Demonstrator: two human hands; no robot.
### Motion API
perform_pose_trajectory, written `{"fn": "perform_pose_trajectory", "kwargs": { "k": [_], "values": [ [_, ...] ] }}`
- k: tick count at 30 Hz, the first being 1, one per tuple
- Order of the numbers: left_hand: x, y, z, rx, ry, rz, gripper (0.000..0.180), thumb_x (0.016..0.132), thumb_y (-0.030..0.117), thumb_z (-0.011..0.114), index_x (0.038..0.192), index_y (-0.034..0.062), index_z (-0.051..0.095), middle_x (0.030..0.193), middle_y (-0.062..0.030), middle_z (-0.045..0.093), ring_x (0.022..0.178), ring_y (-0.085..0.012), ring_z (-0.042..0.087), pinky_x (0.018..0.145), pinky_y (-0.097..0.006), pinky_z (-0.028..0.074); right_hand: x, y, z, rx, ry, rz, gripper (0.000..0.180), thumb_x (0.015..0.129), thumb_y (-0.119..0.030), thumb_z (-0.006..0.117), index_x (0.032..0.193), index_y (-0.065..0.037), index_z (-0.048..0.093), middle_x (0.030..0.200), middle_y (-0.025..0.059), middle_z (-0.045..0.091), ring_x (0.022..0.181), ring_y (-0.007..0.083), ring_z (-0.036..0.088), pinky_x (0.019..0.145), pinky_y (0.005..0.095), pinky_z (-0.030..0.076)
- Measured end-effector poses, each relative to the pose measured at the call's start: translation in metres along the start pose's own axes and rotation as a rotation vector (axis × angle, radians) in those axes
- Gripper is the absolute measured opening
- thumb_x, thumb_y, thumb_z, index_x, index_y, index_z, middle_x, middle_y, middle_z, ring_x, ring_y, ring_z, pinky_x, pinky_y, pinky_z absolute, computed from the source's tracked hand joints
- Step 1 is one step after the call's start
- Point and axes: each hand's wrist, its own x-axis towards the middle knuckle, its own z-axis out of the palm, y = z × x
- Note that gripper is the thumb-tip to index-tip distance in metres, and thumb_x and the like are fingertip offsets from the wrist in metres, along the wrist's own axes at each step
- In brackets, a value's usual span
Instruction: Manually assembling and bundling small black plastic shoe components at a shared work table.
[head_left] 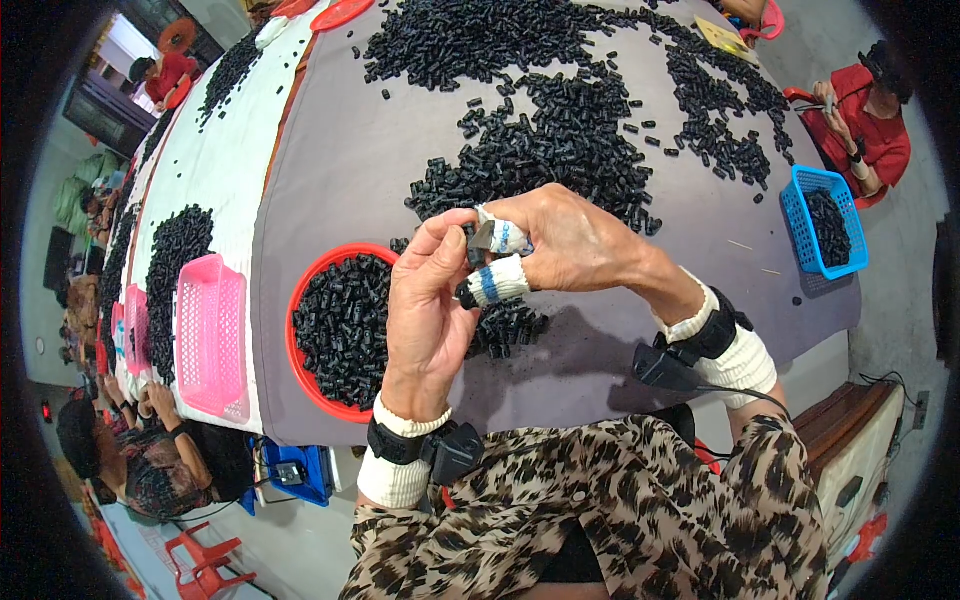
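Note:
Above the near part of the table my two hands meet. My left hand [430, 305] is closed, its thumb and fingertips pinching a small black cylindrical piece [472, 250], partly hidden. From the right comes my right hand [580, 240], closed against the left fingertips, with white wraps marked in blue on its thumb and a finger. A flat grey, blade-like piece [483, 236] shows between its fingers; its full shape is hidden. Below my left hand stands a round red basin [296, 330] filled with black pieces. A loose cluster of black pieces [510, 328] lies under my hands.
Large heaps of black pieces [540, 150] spread over the grey cloth [340, 150]. At right stands a blue basket [828, 268] of black pieces; at left, a pink basket [212, 340]. Co-workers sit around: a person in red [860, 130] at right, another person [150, 440] at left.

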Motion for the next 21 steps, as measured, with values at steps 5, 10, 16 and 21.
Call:
{"fn": "perform_pose_trajectory", "kwargs": {
  "k": [5, 10, 16, 21],
  "values": [
    [0.002, 0.008, -0.014, 0.210, 0.135, 0.122, 0.017, 0.086, 0.010, 0.055, 0.100, -0.0003, 0.057, 0.087, -0.0065, 0.059, 0.078, -0.0115, 0.056, 0.066, -0.026, 0.047, -0.003, 0.004, 0.001, -0.012, -0.027, -0.020, 0.033, 0.071, -0.031, 0.066, 0.077, 0.001, 0.057, 0.067, 0.0162, 0.060, 0.061, 0.0307, 0.058, 0.060, 0.0374, 0.044],
    [-0.023, 0.042, -0.074, 0.699, 0.431, 0.314, 0.020, 0.086, 0.009, 0.056, 0.103, -0.0008, 0.056, 0.089, -0.0020, 0.057, 0.073, -0.0068, 0.051, 0.068, -0.021, 0.042, -0.003, 0.019, 0.000, -0.002, 0.032, -0.026, 0.032, 0.079, -0.030, 0.057, 0.077, 0.001, 0.048, 0.064, 0.0156, 0.054, 0.058, 0.0309, 0.053, 0.057, 0.0389, 0.041],
    [-0.036, 0.045, -0.115, 1.003, 0.569, 0.330, 0.019, 0.082, 0.007, 0.060, 0.099, -0.0003, 0.061, 0.087, -0.0005, 0.060, 0.075, -0.0056, 0.051, 0.067, -0.018, 0.040, -0.010, 0.027, -0.017, 0.055, 0.139, 0.144, 0.026, 0.083, -0.029, 0.056, 0.080, -0.004, 0.057, 0.062, 0.0030, 0.055, 0.057, 0.0128, 0.050, 0.055, 0.0308, 0.041],
    [-0.011, 0.007, -0.086, 1.098, 0.302, 0.208, 0.016, 0.082, 0.008, 0.059, 0.095, -0.0008, 0.062, 0.084, 0.0003, 0.060, 0.074, -0.0067, 0.052, 0.067, -0.021, 0.043, -0.026, 0.037, -0.030, 0.133, 0.202, 0.275, 0.011, 0.081, -0.015, 0.049, 0.076, -0.005, 0.053, 0.054, -0.0014, 0.047, 0.042, 0.0068, 0.042, 0.038, 0.0226, 0.033]
  ]
}}
